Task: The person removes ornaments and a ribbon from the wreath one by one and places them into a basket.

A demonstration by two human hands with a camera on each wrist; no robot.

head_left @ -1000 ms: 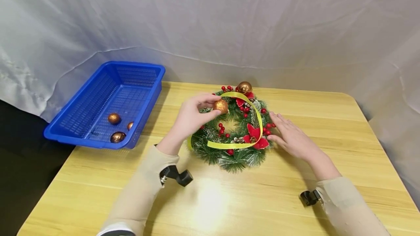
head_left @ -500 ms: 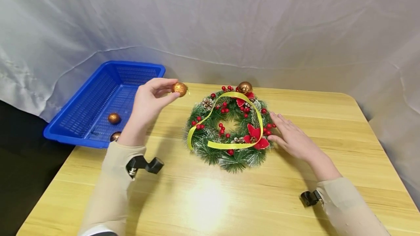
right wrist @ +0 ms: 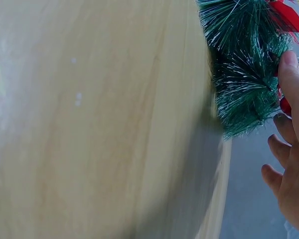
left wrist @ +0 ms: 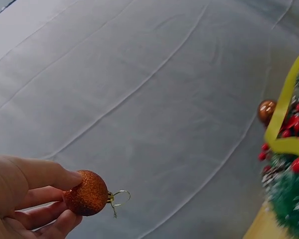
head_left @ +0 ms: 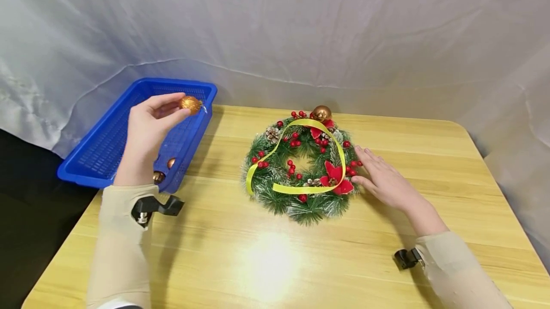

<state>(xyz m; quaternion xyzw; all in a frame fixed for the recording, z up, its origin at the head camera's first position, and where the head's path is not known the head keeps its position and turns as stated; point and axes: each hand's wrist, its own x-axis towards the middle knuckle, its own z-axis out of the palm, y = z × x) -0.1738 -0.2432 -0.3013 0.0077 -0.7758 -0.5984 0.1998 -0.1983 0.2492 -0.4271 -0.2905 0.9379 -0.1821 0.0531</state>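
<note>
Glitter ball [head_left: 190,104], orange-gold, pinched at the fingertips of the left hand [head_left: 148,130], held up in the air over the near corner of the blue basket [head_left: 129,108]. Left grip: thumb and curled fingers closed round the ball, nothing else in it. Judged light, hollow and likely brittle; the glitter coat gives a rough, non-slip surface. Best taken round its body, not by the thin wire loop [left wrist: 117,197], which looks easily bent.

Right hand [head_left: 384,180] lies flat on the tabletop [head_left: 275,261], fingers straight, tips touching the right edge of the wreath [head_left: 301,168]; it holds nothing. A yellow ribbon [head_left: 301,188] loops over the wreath, and a smooth gold ball [head_left: 321,113] sits at its far side. Two more balls [head_left: 159,176] lie in the basket, partly hidden by the wrist.

Left wrist view alone shows the wire loop and the thumb on top of the ball. Right wrist view shows fingertips [right wrist: 292,74] against frosted needles. Only the head view shows the basket.
</note>
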